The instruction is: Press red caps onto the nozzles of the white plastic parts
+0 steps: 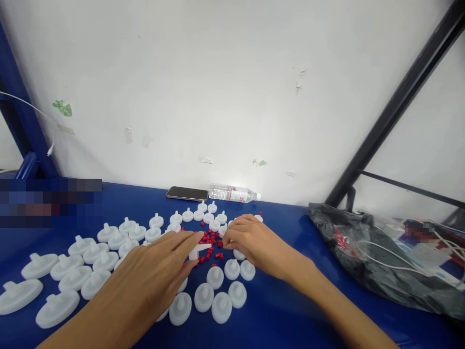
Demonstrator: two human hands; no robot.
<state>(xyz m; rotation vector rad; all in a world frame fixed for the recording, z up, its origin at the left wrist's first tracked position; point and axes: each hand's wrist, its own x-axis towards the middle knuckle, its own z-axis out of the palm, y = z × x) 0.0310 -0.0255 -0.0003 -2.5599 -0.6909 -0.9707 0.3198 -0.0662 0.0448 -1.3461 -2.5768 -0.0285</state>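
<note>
My left hand [165,264] is closed around a white nozzle cap [199,249], whose tapered spout points right. Small red tip caps [209,237] lie in a loose pile between the two hands. Over the right side of that pile, my right hand [247,240] has its fingers pinched together; what they hold, if anything, is hidden. Many more white nozzle caps stand spout up around the pile, with a group [105,259] on the left and others [221,306] in front. Some are covered by my hands and forearms.
At the back, against the white wall, lie a phone [187,194] and a clear plastic bottle [232,193] on its side. A black plastic bag [327,228] with red pieces and a white cable rests at right. Everything is on a blue tabletop [286,310].
</note>
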